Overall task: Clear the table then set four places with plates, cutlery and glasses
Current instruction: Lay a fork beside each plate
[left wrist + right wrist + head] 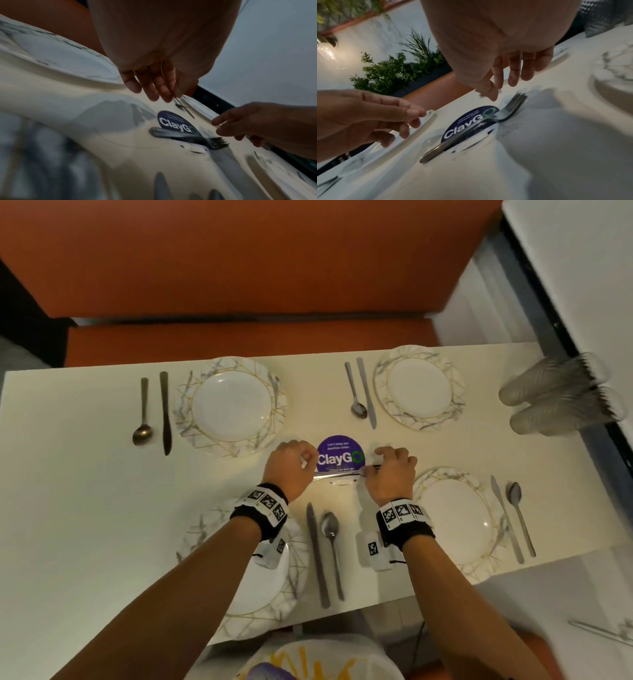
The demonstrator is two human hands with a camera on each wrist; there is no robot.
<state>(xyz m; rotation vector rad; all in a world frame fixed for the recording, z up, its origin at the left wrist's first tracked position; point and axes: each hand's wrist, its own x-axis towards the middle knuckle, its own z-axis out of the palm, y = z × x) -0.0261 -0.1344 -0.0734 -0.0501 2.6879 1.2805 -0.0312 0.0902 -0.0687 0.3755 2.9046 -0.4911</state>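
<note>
At bench (85, 508) centre, forks (337, 473) lie bunched on sticker (337, 451), handy for dealing out. Left hand (291, 467) at 9 o'clock, right hand (390, 474) at 3; both grips apart, w/ nothing held.

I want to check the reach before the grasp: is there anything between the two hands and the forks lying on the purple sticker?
Nothing visible is. The stacked forks lie bare across the ClayGo sticker, with the left hand near the handles and the right hand by the tines.

White table (85, 491); marbled gold-lined plates (230, 406); orange bench (239, 268).
</note>
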